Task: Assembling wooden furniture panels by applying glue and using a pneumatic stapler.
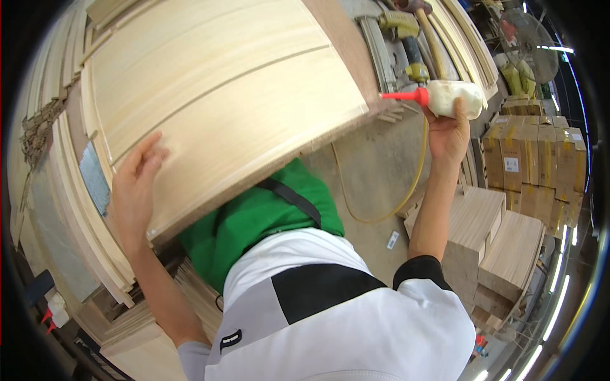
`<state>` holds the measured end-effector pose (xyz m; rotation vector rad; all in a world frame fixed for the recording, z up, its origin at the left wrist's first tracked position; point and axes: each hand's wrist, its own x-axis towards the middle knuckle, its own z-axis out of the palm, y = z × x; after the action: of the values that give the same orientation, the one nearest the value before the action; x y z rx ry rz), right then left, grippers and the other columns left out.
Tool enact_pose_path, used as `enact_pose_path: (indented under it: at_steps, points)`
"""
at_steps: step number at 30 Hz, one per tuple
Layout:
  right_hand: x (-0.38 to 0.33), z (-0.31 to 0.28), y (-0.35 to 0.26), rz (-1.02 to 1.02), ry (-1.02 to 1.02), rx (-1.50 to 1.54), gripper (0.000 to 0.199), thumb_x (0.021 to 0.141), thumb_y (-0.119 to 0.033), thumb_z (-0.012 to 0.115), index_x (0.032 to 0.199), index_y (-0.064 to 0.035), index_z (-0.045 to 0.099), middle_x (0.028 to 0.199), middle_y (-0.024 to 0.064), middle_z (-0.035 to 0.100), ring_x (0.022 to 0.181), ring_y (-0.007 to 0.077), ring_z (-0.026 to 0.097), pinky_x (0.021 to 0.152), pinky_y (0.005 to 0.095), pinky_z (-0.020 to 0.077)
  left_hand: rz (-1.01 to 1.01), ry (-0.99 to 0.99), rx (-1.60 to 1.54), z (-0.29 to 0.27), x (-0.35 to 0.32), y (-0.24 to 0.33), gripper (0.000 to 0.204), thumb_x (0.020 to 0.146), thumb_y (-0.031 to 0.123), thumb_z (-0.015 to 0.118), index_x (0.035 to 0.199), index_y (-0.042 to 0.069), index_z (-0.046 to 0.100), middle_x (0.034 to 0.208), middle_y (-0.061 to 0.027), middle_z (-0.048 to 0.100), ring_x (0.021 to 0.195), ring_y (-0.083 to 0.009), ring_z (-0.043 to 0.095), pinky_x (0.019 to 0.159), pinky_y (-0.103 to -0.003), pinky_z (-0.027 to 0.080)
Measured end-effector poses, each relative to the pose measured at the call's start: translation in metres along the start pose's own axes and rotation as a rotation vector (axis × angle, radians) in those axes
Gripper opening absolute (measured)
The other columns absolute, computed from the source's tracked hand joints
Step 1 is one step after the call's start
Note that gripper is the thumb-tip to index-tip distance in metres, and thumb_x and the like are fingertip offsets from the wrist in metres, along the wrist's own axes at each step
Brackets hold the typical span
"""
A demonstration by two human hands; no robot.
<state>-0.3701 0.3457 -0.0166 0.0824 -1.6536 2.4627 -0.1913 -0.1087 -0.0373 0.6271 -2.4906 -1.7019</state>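
A white squeeze bottle with a red nozzle [454, 98] lies sideways in my right hand [448, 138], fingers wrapped round it from below. Its tip points left, close to the right end of a pale wooden panel [254, 108]. A dark groove or gap crosses the panel lengthwise. Over the panel's left end is my left hand [136, 181], slightly blurred, its fingers loosely bent and apart, holding nothing. Whether its fingertips touch the wood I cannot tell.
A nail gun [401, 28] and a hammer [432, 38] lie beyond the panel. Long wood strips [82, 197] line the left. Stacked wooden pieces [473, 228] and cardboard boxes [534, 159] stand right. A yellow hose [381, 219] crosses the floor. Another glue bottle [58, 308] is lower left.
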Motion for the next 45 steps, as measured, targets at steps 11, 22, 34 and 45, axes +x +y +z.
enact_pose_path:
  at_steps: [11, 22, 34, 45]
  points:
    - [0.163, 0.103, 0.021, 0.133, -0.312, -0.695, 0.047, 0.087, -0.035, 0.067, 0.115, 0.0015, 0.054, 0.088, 0.0119, 0.063, 0.073, 0.0219, 0.063, 0.057, 0.0324, 0.0514, -0.078, 0.512, -0.08, -0.046, -0.071, -0.046, 0.015, 0.088, 0.006, 0.065, 0.101, -0.001, 0.066, 0.088, -0.0017, 0.062, 0.081, -0.0085, 0.055, 0.077, -0.022, 0.044]
    - [0.392, 0.051, 0.097, -0.426, -0.84, -2.488, 0.044, 0.075, -0.029, 0.068, 0.108, -0.0018, 0.059, 0.095, 0.0246, 0.066, 0.089, 0.0384, 0.065, 0.075, 0.0464, 0.0522, -0.056, 0.752, 0.272, -0.054, -0.097, -0.046, 0.011, 0.076, 0.0, 0.058, 0.085, 0.0, 0.065, 0.081, -0.0121, 0.064, 0.075, -0.0235, 0.061, 0.07, -0.033, 0.048]
    - [0.247, 0.178, 0.113, -0.535, -0.927, -1.584, 0.035, 0.092, -0.019, 0.057, 0.122, -0.0012, 0.058, 0.105, 0.0191, 0.064, 0.097, 0.0316, 0.062, 0.085, 0.038, 0.0479, -0.243, 0.98, 0.713, -0.106, -0.084, -0.072, 0.033, 0.081, 0.013, 0.064, 0.112, 0.001, 0.062, 0.11, -0.019, 0.059, 0.105, -0.0365, 0.054, 0.093, -0.043, 0.041]
    - [0.071, 0.213, 0.063, -0.23, -0.895, -1.275, 0.03, 0.09, -0.014, 0.063, 0.117, -0.0017, 0.062, 0.1, 0.0124, 0.068, 0.096, 0.0222, 0.063, 0.087, 0.0347, 0.0481, 0.203, 0.805, 0.979, -0.188, 0.123, -0.057, 0.019, 0.08, 0.014, 0.063, 0.096, 0.004, 0.066, 0.102, -0.017, 0.061, 0.101, -0.0367, 0.057, 0.085, -0.046, 0.046]
